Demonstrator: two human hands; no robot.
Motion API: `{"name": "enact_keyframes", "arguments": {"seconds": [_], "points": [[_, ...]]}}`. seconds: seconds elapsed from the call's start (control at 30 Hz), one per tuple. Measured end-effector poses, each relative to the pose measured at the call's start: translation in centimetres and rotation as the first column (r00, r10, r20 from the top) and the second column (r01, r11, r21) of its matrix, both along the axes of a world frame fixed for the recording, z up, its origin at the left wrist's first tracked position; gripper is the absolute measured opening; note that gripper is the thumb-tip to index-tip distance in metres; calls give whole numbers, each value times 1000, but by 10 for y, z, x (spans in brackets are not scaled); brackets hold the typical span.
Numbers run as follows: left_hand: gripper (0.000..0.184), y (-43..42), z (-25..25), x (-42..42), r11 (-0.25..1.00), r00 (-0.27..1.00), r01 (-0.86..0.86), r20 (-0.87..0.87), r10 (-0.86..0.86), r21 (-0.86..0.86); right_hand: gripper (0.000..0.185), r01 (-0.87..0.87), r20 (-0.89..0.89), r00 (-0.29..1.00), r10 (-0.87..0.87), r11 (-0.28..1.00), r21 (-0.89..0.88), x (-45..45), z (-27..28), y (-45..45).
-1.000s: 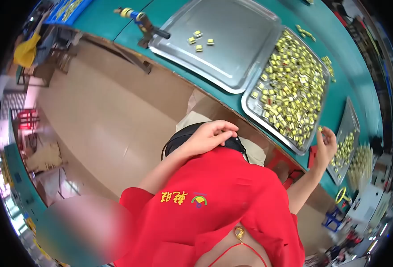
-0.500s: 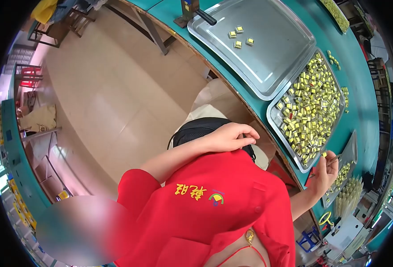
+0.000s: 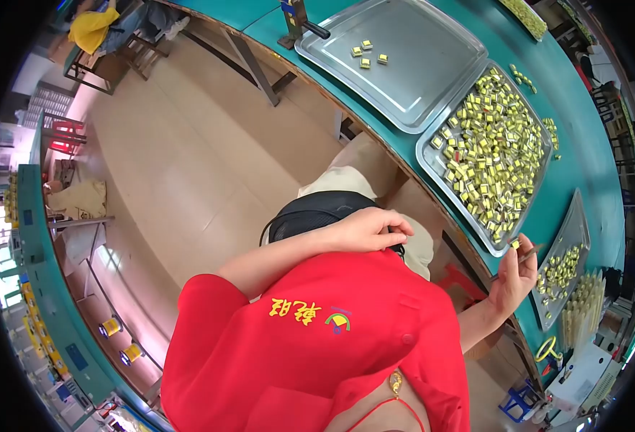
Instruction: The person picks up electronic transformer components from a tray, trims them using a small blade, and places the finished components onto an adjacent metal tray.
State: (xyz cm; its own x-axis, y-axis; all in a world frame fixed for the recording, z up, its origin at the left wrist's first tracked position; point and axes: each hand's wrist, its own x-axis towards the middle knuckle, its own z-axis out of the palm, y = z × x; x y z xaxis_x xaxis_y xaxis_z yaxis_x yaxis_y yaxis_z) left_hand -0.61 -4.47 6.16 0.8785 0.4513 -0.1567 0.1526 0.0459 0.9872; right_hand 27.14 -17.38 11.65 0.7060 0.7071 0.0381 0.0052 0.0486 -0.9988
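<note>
My right hand (image 3: 513, 279) is raised at the near corner of a metal tray heaped with small yellow-taped transformers (image 3: 491, 155). A single transformer (image 3: 515, 244) is pinched at its fingertips. A thin dark tool (image 3: 530, 253) also sticks out between the fingers; its kind is unclear. My left hand (image 3: 375, 229) lies over my lap by a black mesh bag (image 3: 310, 214), fingers loosely bent and apart, with nothing visible in them. Beyond the heaped tray, a larger metal tray (image 3: 411, 79) carries several transformers (image 3: 365, 63).
A smaller tray (image 3: 565, 268) with more pieces stands right of my right hand, beside a bundle of pale sticks (image 3: 583, 309). A hand press with a black lever (image 3: 316, 29) stands at the table's far edge. Loose pieces (image 3: 523, 78) lie beyond the heaped tray. Another person in yellow (image 3: 93, 30) sits far left.
The camera view has shifted, so the table and trays appear slightly up and left. My right hand still pinches the transformer; my left hand stays over my lap.
</note>
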Motion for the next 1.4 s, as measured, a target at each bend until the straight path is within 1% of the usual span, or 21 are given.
{"name": "enact_keyframes", "arguments": {"seconds": [0.1,0.23,0.43,0.5,0.53,0.57,0.6,0.63,0.7,0.8,0.83,0.9,0.93,1.07,1.13,1.17,1.23,1.3,1.33,1.37,1.4], "points": [[29,-14,4,-7,1000,997,13,-77,-15,-25,32,-40,-4,999,40,999,11,4,-8,-9],[29,-27,5,-16,983,995,-96,-29,93,-157,32,-50,-1,999,50,999,11,-5,-9,-13],[29,-26,2,-17,997,999,-49,-15,48,-66,34,-54,-10,999,53,998,-22,-9,-6,-25],[29,-20,4,-17,988,996,-75,-67,66,-136,34,-50,-3,999,50,998,-32,-8,-5,-25],[29,-19,-9,-16,984,995,-100,-13,99,-149,34,-34,7,999,34,999,-34,-5,-7,-23],[30,-13,-6,-20,996,996,-87,-5,87,-25,33,-23,11,1000,23,999,-28,-6,-10,-19],[30,-9,-5,-21,988,993,-114,3,115,-105,33,-49,3,999,49,998,-40,-10,-8,-15],[31,-3,-3,-22,988,992,-128,12,129,-81,33,-73,1,997,74,995,-61,-11,-4,-9],[32,11,6,-21,980,991,-123,26,129,-156,32,-100,7,995,101,994,-33,-19,-3,6],[34,34,15,-6,989,982,-130,128,137,-64,31,-181,13,983,181,983,-13,-32,-2,33],[34,39,20,0,989,977,-144,153,146,-29,31,-231,-48,972,229,972,-50,-40,8,40],[35,48,36,16,985,965,-167,211,157,32,32,-297,-23,955,296,953,-58,-48,6,57],[41,52,41,24,988,956,-157,250,154,-6,33,-292,-43,956,290,955,-47,-60,13,67],[45,58,51,45,977,921,-184,329,210,-107,32,-391,4,920,393,917,-81,-62,10,92],[40,64,46,49,974,925,-226,310,220,-18,32,-407,53,909,413,909,-94,-56,6,97],[38,66,43,54,977,931,-213,307,199,12,29,-427,-4,903,430,894,-138,-59,18,101],[32,69,43,60,963,937,-232,236,258,-135,29,-421,-31,906,422,895,-147,-53,9,102],[29,73,33,68,958,920,-284,271,282,-33,35,-383,-9,922,387,907,-174,-53,8,103],[28,74,31,72,957,921,-280,261,290,-73,38,-360,-36,933,359,923,-133,-51,1,104],[28,74,32,75,951,919,-290,248,307,-103,39,-331,-144,935,323,943,-34,-53,-2,105],[28,74,35,76,953,920,-283,250,302,-110,38,-330,-176,931,320,943,-30,-52,0,105]]}}
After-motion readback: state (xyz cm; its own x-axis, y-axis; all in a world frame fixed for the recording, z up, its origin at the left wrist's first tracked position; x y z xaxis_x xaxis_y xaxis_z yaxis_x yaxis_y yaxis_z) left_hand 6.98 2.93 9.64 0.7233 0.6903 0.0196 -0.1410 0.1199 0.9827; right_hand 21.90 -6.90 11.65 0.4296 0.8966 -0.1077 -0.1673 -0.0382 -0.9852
